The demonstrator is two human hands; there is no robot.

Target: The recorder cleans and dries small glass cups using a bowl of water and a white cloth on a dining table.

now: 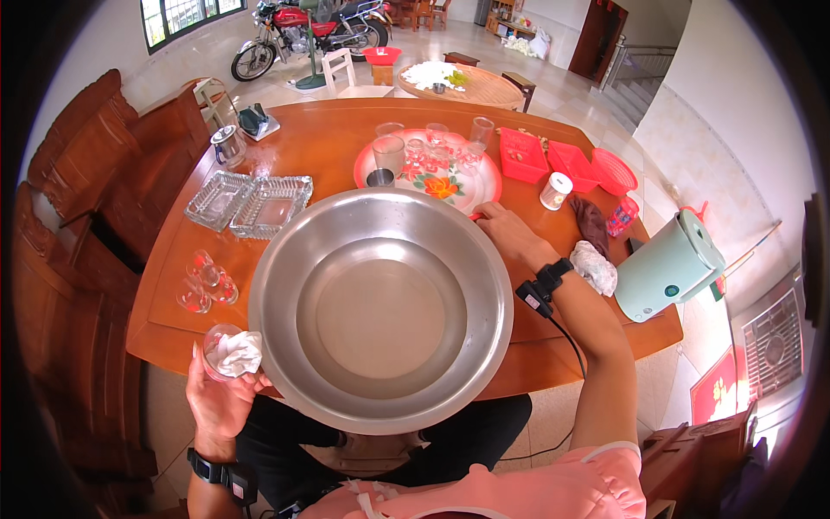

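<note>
My left hand holds a drinking glass with a crumpled white tissue or cloth in its mouth, left of a large steel basin. Shallow liquid shows in the basin. Beyond its upper right rim, my right hand reaches to the edge of a round floral tray; its fingertips are at something red, and whether they grip it cannot be told. Several glasses and a small dark metal cup stand on the tray. More small glasses with red marks stand on the table at the left.
Two glass dishes and a lidded pitcher stand at the left of the wooden table. On the right are red plastic baskets, a white-lidded jar, a can, cloths and a pale green electric kettle.
</note>
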